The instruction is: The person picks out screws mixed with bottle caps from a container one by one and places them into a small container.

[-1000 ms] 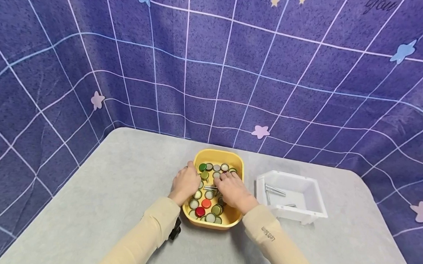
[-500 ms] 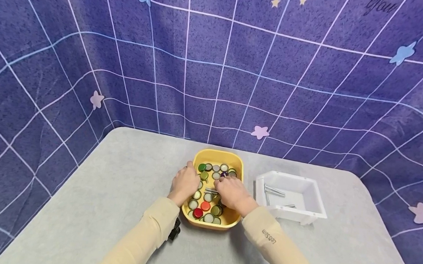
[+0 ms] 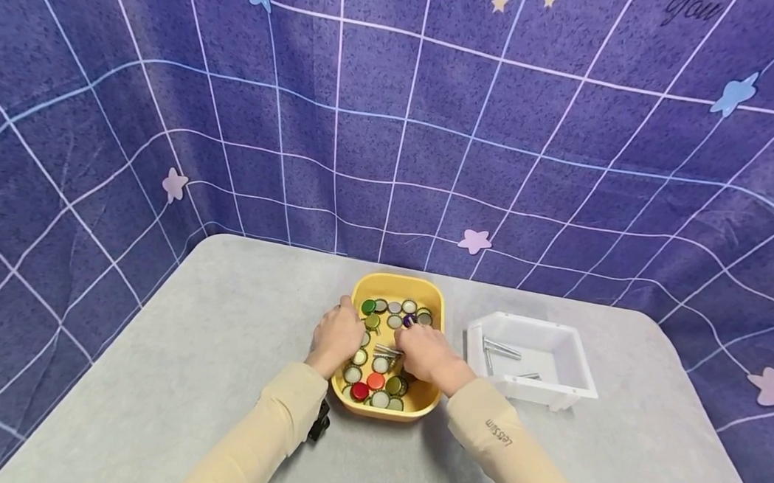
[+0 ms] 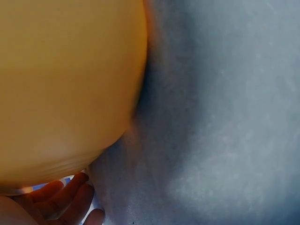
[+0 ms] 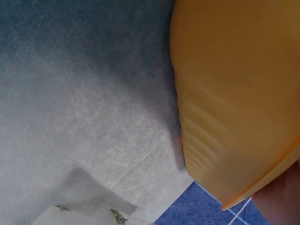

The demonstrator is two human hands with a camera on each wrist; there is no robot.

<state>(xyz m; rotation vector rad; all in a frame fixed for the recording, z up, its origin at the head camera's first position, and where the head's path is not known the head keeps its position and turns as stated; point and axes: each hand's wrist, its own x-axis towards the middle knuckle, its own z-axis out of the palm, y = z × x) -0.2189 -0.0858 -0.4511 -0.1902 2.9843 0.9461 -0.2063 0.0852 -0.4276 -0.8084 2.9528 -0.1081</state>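
Yellow bin (image 3: 397, 285): one, set upright on the grey tabletop (image 3: 257, 300), in front of the purple cloth (image 3: 366, 144). Bottle caps (image 3: 380, 400) are scattered over its floor, a red cap (image 3: 360, 391) and an orange cap (image 3: 375, 381) near the close end, a green cap (image 3: 369, 306) near the far end. Metal rods (image 3: 387, 351) are held among them, mid-bin.

Left hand (image 3: 338, 333): clasped on the bin's left rim; in the left wrist view, fingers (image 4: 77, 204) are seen beside the outer wall. The bin is probably gripped so that it is kept from sliding.

Right hand (image 3: 425, 351): reached over the right side into the bin, fingers bent down beside the rods. Whether a rod is pinched cannot be told, as the fingertips are hidden; the rods seem to be what is sought, being the pieces nearest.

White bin (image 3: 544, 391): one, placed to the right, apart from the yellow one; several loose rods (image 3: 504, 349) are contained, no caps being seen there. It is likely stationed within easy reach of the right arm.

Differences from one second ago: the right hand's fingers are drawn in more tightly; more of the rods is exposed beside them, and a purple cap (image 3: 409, 320), mostly covered then, is uncovered. The red cap is shifted slightly nearer. The left hand and white bin are found practically unmoved.
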